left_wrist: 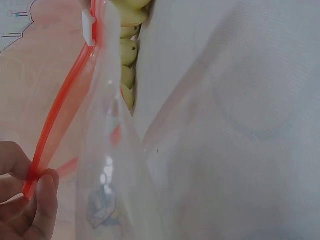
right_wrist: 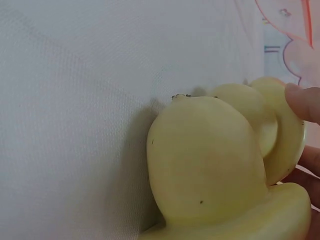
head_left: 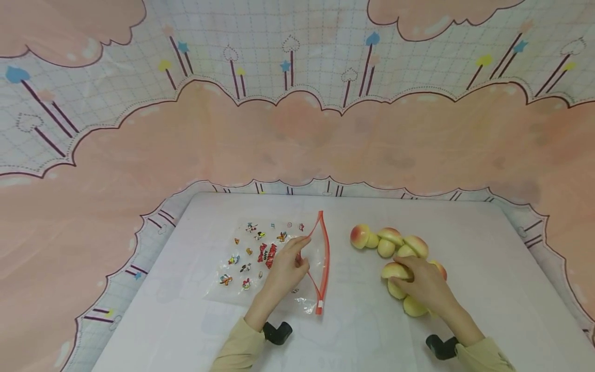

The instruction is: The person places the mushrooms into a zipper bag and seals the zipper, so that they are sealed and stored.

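A clear zip bag [head_left: 239,271] with cartoon prints lies on the left of the table, its red zip edge [head_left: 326,248] spread into a gap. My left hand [head_left: 285,268] pinches one side of that edge; in the left wrist view, thumb and fingers [left_wrist: 46,205] close on the red strip [left_wrist: 60,107]. On the right, my right hand [head_left: 427,287] grips a yellow toy mushroom [head_left: 394,270] by its cap, thumb on one side and fingers on the other. More mushrooms with reddish caps [head_left: 360,236] lie about it in a curved row, some partly hidden by the hand.
The white table [head_left: 176,320] carries everything. Its far edge meets a pink patterned cloth backdrop [head_left: 297,139]. A black wrist device [head_left: 278,333] sits by the left wrist, another black device [head_left: 440,347] by the right. The bag's white slider [head_left: 320,304] is at the near end.
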`<state>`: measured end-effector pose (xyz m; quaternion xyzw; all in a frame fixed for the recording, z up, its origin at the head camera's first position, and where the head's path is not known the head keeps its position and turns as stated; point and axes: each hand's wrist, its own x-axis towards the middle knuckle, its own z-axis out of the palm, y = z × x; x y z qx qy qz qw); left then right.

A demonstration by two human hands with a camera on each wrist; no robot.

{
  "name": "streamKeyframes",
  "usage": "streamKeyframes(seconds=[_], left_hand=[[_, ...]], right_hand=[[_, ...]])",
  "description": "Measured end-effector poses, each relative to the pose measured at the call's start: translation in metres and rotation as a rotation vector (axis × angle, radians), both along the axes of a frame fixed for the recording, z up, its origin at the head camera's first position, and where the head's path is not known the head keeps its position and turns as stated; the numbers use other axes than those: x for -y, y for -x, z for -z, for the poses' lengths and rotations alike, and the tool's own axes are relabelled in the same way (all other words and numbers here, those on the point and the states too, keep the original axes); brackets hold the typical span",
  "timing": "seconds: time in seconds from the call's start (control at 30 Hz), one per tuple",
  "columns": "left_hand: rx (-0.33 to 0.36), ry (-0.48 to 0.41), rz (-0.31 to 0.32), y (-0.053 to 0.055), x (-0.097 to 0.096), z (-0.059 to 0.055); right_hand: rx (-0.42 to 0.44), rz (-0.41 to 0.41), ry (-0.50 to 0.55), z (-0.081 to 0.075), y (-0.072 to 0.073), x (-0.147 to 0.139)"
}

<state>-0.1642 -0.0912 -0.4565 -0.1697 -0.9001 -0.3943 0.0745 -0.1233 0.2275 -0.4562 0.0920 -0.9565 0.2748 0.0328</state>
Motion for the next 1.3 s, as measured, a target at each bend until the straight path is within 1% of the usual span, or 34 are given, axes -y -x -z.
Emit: streamKeyframes(seconds=[0.2, 0.6, 0.9, 1.1, 1.3], left_hand=[[-0.018, -0.014, 0.003, -0.001, 0.0, -0.002], [-0.019, -0.008, 0.0, -0.002, 0.0, -0.003], [-0.018, -0.021, 0.0, -0.001, -0.001, -0.002], [-0.011, -0.018, -0.004, -0.002, -0.001, -0.004], [-0.011, -0.014, -0.004, -0.002, -0.001, -0.005]], right_hand=[[0.018, 0.006, 0.014, 0.0, -0.001, -0.001], [-0.007, 0.008, 0.047, 0.002, -0.001, -0.001], [-0.025, 0.043, 0.039, -0.005, -0.001, 0.002], [-0.007, 0.059, 0.088, -0.009, -0.002, 0.004], [-0.044, 0.043, 0.124, -0.01, -0.001, 0.007]])
